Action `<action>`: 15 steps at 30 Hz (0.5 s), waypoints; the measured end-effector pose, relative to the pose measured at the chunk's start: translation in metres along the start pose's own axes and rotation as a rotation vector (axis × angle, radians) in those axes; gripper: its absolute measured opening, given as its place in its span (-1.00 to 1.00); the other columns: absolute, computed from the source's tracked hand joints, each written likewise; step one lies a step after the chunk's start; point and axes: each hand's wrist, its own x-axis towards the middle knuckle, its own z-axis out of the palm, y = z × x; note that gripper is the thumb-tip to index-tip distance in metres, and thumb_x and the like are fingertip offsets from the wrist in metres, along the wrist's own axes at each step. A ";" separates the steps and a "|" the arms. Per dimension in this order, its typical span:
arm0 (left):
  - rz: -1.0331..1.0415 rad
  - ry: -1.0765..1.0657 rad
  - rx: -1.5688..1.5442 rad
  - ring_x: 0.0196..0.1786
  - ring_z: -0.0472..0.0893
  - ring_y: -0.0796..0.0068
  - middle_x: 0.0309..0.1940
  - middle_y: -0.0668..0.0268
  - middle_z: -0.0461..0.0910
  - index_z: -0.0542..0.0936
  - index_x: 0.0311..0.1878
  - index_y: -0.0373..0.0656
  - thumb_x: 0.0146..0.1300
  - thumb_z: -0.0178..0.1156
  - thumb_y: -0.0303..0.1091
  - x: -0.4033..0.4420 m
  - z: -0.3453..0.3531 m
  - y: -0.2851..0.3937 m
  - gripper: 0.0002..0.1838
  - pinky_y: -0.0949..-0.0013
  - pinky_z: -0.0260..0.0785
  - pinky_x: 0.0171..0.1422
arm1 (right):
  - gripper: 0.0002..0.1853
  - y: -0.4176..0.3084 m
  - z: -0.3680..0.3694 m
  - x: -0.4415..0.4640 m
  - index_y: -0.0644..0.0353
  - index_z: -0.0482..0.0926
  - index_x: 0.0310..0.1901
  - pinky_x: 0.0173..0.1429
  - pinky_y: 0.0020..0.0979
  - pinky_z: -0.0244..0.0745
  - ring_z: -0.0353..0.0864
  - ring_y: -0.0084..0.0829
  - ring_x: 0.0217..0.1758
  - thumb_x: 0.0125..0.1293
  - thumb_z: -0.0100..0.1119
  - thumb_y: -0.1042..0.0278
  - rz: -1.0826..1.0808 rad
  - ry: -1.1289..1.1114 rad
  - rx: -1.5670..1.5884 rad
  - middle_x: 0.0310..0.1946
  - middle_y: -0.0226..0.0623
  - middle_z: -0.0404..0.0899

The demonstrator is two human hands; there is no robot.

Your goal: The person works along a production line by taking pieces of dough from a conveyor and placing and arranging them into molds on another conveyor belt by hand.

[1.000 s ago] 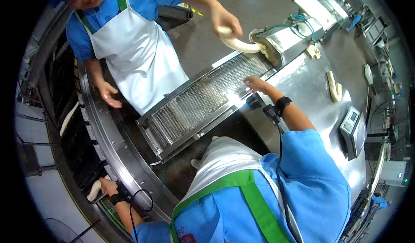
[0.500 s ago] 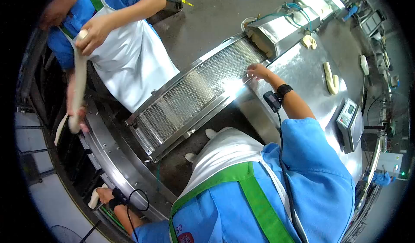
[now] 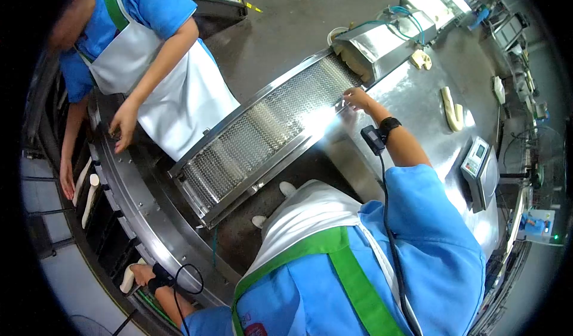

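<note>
Dough piece (image 3: 127, 278) at the lower left of the frame lies beside the curved metal rim (image 3: 140, 207), partly covered by the left hand (image 3: 142, 274). The left hand's fingers touch its near end, but whether they clamp it cannot be told. The right hand (image 3: 356, 99), right of centre, hovers at the edge of the mesh conveyor (image 3: 256, 130), near its upper end, with its fingers loosely bent and a little apart. A black wristband (image 3: 389, 124) circles the right wrist, with a small black device (image 3: 373, 139) and a cable beside it.

At the left of the frame, two long dough strips (image 3: 91, 200) lie in dark slots. A co-worker (image 3: 161, 79) in a blue shirt and white apron leans in from the upper left, one hand (image 3: 67, 179) close beside the strips and the other above the curved rim.

The conveyor slants up to a metal housing (image 3: 382, 40) with blue-green tubing on top. On the metal table (image 3: 418, 103) at the right, a folded dough length (image 3: 455, 120) lies between a small dough lump (image 3: 421, 59) and a digital scale (image 3: 476, 160).
</note>
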 end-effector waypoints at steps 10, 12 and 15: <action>0.001 -0.016 0.009 -0.21 0.39 0.11 -0.23 -0.02 0.32 0.30 -0.30 -0.33 -0.14 0.09 -0.32 0.010 0.024 -0.016 -0.65 0.22 0.25 -0.17 | -0.77 -0.005 -0.004 0.001 0.24 0.46 -0.46 -0.58 -0.48 0.36 0.42 -0.53 -0.60 -0.03 0.01 0.23 0.171 0.088 0.051 -0.65 -0.37 0.42; -0.079 -0.041 -0.061 -0.20 0.39 0.11 -0.23 -0.06 0.32 0.30 -0.28 -0.36 -0.12 0.06 -0.36 -0.018 -0.006 -0.002 -0.66 0.22 0.26 -0.19 | -0.78 0.004 -0.007 0.011 0.25 0.46 -0.50 -0.60 -0.47 0.36 0.41 -0.52 -0.62 -0.04 0.01 0.25 0.179 0.103 0.011 -0.67 -0.36 0.41; -0.071 -0.041 -0.053 -0.18 0.39 0.09 -0.22 -0.08 0.33 0.27 -0.21 -0.36 -0.08 0.01 -0.34 -0.019 -0.002 -0.017 -0.63 0.20 0.26 -0.18 | -0.78 0.009 -0.008 0.020 0.25 0.46 -0.48 -0.61 -0.45 0.36 0.41 -0.49 -0.65 -0.04 -0.01 0.24 0.209 0.095 -0.051 -0.70 -0.37 0.40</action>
